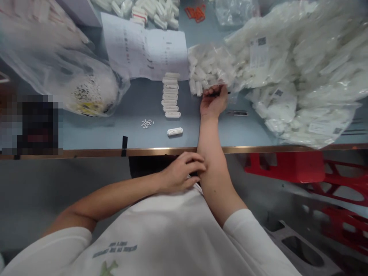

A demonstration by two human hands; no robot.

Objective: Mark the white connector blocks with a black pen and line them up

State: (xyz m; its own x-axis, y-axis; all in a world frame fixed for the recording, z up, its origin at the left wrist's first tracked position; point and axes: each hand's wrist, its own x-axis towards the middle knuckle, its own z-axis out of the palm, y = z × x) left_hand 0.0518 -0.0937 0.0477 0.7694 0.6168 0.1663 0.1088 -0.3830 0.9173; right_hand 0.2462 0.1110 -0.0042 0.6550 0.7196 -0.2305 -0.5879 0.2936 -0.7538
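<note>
My right hand [214, 102] rests palm up at the front of a clear bag of white plastic pieces [211, 63]. Its fingers are curled, and a thin dark stick-like tool [229, 92] juts out beside them; its kind is hard to tell. My left hand [184, 170] lies against my right forearm below the table edge, fingers spread and holding nothing. A single white connector-like part [175, 132] with a row of holes sits near the edge. Behind it is a column of similar white parts [170, 96]. Tiny white pins [147, 123] lie in a small heap to the left.
A slim metal tool [237, 113] lies right of my hand. Large clear bags [310, 57] fill the right side; another bag [92, 92] stands at left. Printed sheets [146, 50] lie behind the column. Red stools [287, 166] are under the table edge [155, 151].
</note>
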